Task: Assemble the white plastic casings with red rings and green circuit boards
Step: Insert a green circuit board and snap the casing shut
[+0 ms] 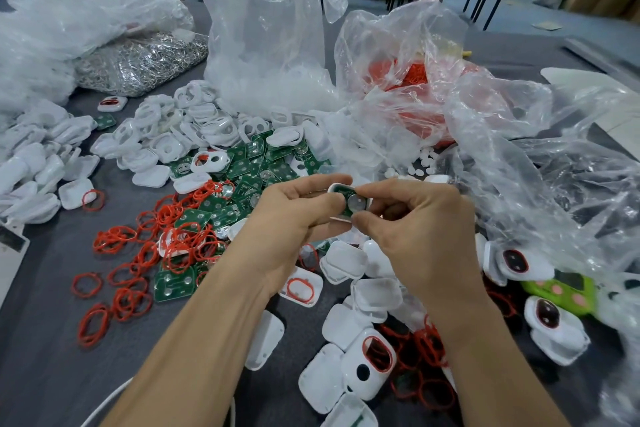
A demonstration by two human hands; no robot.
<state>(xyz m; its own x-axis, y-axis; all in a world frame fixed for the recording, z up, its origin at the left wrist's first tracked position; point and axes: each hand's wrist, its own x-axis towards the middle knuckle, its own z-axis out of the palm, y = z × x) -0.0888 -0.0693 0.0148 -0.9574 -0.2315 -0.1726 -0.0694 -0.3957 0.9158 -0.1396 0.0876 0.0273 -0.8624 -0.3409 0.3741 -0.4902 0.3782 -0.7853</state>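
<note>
Above the middle of the desk (41,340), both hands pinch one white casing (337,188) with a green circuit board (349,201) seated in it. The left hand (294,218) grips its left end with closed fingers; the right hand (415,229) has thumb and forefinger closed on the board, apparently pressing it home. Whether a red ring is fitted here cannot be told. Toward the near right edge lie finished-looking casings (369,362) with red rings. Left of centre, loose red rings (114,239), boards (242,167) and empty shells (152,135) remain in quantity, so much work appears outstanding. Plastic bags (270,28) of stock stand along the far edge.
</note>
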